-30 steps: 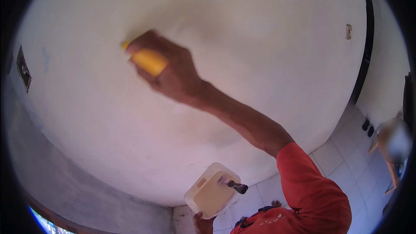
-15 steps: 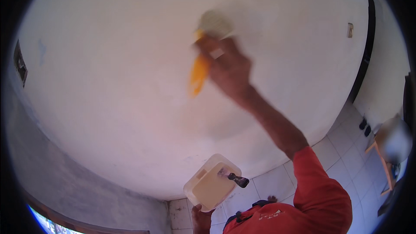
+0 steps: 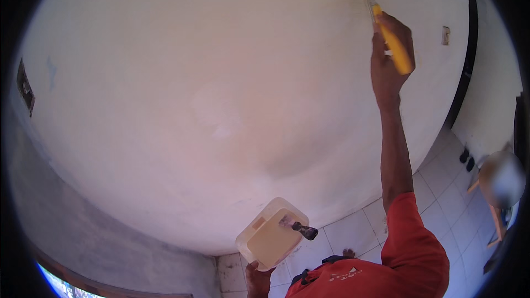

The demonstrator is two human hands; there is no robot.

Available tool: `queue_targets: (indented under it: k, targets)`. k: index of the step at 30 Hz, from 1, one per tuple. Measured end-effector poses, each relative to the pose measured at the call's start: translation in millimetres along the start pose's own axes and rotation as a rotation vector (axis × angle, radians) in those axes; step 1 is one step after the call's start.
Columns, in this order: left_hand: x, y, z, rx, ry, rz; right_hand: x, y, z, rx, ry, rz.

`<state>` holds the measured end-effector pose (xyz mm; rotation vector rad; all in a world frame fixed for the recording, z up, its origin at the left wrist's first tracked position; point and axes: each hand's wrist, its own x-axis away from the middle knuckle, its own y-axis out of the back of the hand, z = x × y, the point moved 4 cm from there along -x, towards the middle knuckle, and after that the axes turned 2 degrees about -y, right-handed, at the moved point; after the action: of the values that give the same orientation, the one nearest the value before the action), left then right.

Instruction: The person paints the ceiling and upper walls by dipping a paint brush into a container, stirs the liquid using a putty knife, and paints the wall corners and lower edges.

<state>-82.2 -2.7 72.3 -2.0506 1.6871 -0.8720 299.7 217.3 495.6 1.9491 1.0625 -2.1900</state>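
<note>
My right hand (image 3: 395, 49) is raised high on the right, its fingers wrapped round a yellow-handled tool (image 3: 397, 55) whose pale, thin head is at the white wall (image 3: 182, 60). Low in the middle, my left hand (image 3: 258, 276) grips the lower corner of a translucent plastic container (image 3: 273, 241) holding cream-coloured material. A second tool with a short dark handle (image 3: 303, 230) and a stained head rests in the container, pointing out to the right.
Grey wall (image 3: 110, 226) and window (image 3: 66, 284) at lower left; wall hole (image 3: 26, 87) far left. Switch (image 3: 446, 36) and dark door frame (image 3: 469, 55) at right. Tiled floor (image 3: 348, 232) below, with black sandals (image 3: 466, 159) and a wooden stand (image 3: 494, 221) beside a blurred patch.
My right hand and the yellow-handled tool have swept from the left across the wall to the upper right. The container in my left hand sits slightly higher than a second ago.
</note>
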Motion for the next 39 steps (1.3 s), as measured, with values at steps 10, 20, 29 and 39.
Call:
queue_targets:
  k: [10, 20, 29, 39]
  targets:
    - [2, -8, -8, 0.039, 0.025, 0.033, 60, -34, 115, -0.607, -0.078, 0.614]
    - [-3, -7, -8, 0.037, 0.054, 0.061, 7, -6, -41, -0.059, -0.325, 0.142]
    - [3, -10, -10, 0.028, 0.032, 0.053, 50, -35, 88, -0.677, -0.125, 0.696]
    - [10, -35, -15, -0.004, 0.014, 0.078, -53, -16, -70, -0.043, -0.237, 0.218]
